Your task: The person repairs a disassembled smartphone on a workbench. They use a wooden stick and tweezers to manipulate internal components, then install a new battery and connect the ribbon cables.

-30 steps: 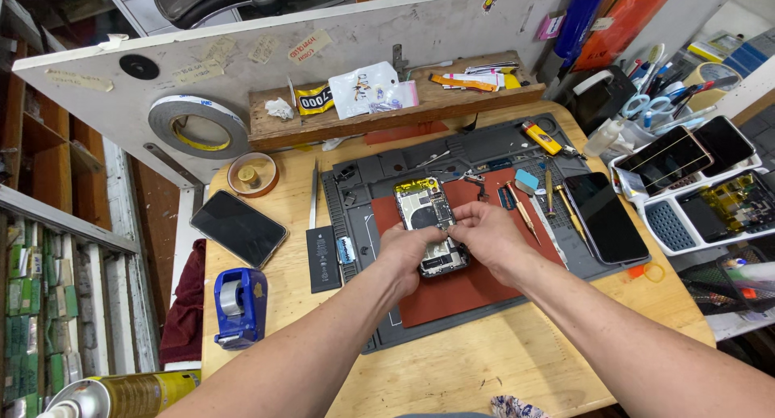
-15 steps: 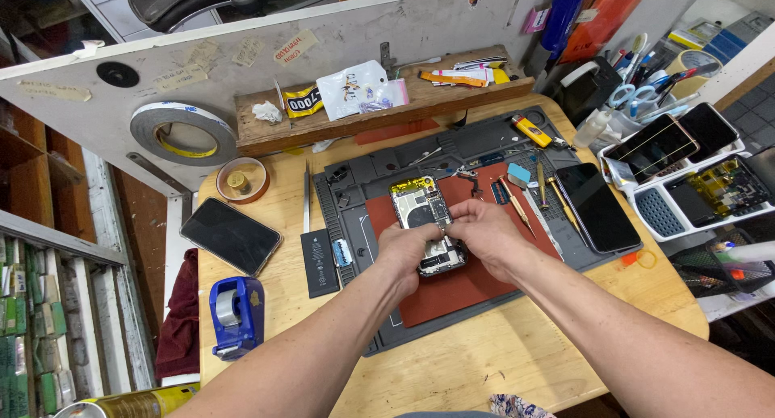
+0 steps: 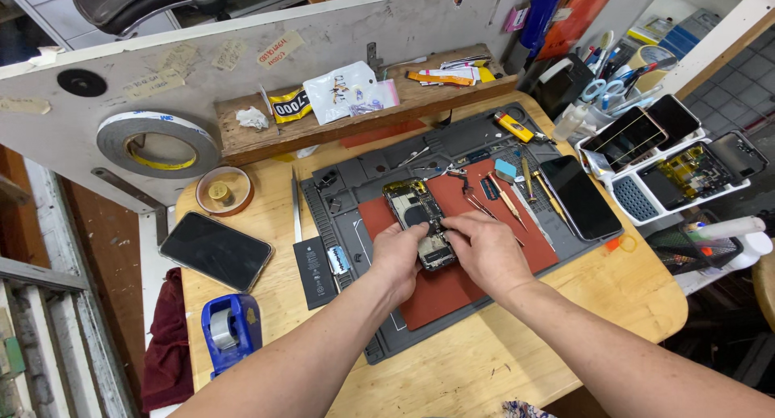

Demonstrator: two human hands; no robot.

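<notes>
An opened phone body with bare circuitry lies on a red work mat, on top of a grey repair mat. My left hand grips the lower left side of the phone body. My right hand rests on its lower right edge, fingertips pinched over the bottom of the frame. Whether a small tool sits between those fingers is hidden. Tweezers and screwdrivers lie just right of my right hand.
A black battery, a dark phone and a blue tape dispenser are at the left. A phone screen and a white tray of phones lie to the right. A wooden shelf with packets runs behind.
Both hands stay on the lower part of the phone body. The view has shifted slightly; my fingers have closed in a little on the frame's bottom end.
</notes>
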